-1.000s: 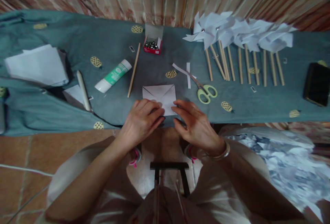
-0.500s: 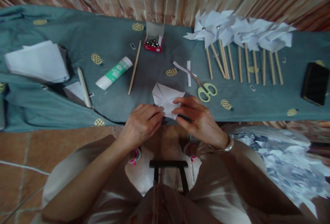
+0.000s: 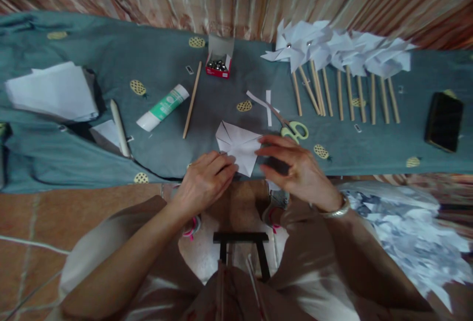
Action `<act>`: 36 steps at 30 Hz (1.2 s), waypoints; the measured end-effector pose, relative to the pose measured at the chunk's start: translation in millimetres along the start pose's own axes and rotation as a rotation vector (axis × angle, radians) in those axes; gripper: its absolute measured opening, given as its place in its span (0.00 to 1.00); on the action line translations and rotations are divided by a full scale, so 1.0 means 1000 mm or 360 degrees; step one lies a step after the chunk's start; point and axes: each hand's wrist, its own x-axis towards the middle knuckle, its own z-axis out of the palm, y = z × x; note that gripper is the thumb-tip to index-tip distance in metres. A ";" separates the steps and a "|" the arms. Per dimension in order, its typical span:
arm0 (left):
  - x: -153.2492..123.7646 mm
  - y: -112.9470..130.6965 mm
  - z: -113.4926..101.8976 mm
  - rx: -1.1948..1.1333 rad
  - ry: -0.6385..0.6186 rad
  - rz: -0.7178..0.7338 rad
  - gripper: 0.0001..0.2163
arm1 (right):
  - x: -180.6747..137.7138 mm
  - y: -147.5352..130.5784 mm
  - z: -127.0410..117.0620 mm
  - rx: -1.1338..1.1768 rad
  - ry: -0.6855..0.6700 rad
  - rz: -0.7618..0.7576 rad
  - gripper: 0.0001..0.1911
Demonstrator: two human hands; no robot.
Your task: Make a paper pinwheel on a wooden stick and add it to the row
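A white paper square (image 3: 244,144) with slits running in from its corners lies at the table's front edge. My left hand (image 3: 208,178) pinches its lower left part, and the fingertips hide that portion of the sheet. At the right side of the paper, my right hand (image 3: 299,171) has its thumb and fingers apart, the fingertips close to or touching the edge. Just beyond that hand lie green-handled scissors (image 3: 296,130), beside narrow paper strips (image 3: 268,108).
White paper pinwheels (image 3: 340,48) on wooden sticks lie at the back right, left of a phone (image 3: 444,121). Leftward are a red box of metal pins (image 3: 218,67), a loose stick (image 3: 192,99), a glue stick (image 3: 162,108), a pen-like tool (image 3: 120,128) and stacked paper (image 3: 51,90).
My right hand has drawn back to the right from the paper, its fingers spreading, and uncovers more of the sheet. My left hand still holds the lower left part.
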 end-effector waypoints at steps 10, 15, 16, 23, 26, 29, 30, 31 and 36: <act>-0.002 -0.020 -0.019 0.0045 0.0025 -0.0610 0.20 | 0.006 0.029 -0.021 -0.0795 0.0149 0.0400 0.17; -0.006 -0.018 -0.014 0.0020 -0.0066 -0.0697 0.27 | 0.002 0.022 -0.021 -0.0906 0.0041 0.0484 0.17; -0.006 -0.017 -0.011 0.0009 -0.0062 -0.0695 0.26 | 0.000 0.022 -0.021 -0.0839 0.0080 0.0524 0.17; -0.001 -0.009 -0.005 -0.0551 0.0107 -0.1050 0.23 | -0.012 0.018 -0.025 0.1012 0.0265 0.0950 0.18; 0.005 -0.010 -0.007 -0.0987 0.0400 -0.1287 0.23 | -0.018 0.012 -0.019 0.1688 0.0155 0.1115 0.23; 0.011 -0.017 -0.011 -0.1264 0.0685 -0.1366 0.22 | -0.025 0.004 -0.010 0.1956 -0.0016 0.1147 0.24; 0.013 -0.020 -0.012 -0.1316 0.0747 -0.1375 0.22 | -0.028 0.001 -0.008 0.1976 -0.0081 0.1113 0.25; 0.014 -0.022 -0.014 -0.1363 0.0799 -0.1385 0.22 | -0.030 -0.002 -0.007 0.1962 -0.0158 0.1073 0.26; 0.018 -0.028 -0.019 -0.1630 0.0909 -0.1500 0.23 | -0.029 -0.018 -0.013 0.1738 -0.0540 0.0899 0.31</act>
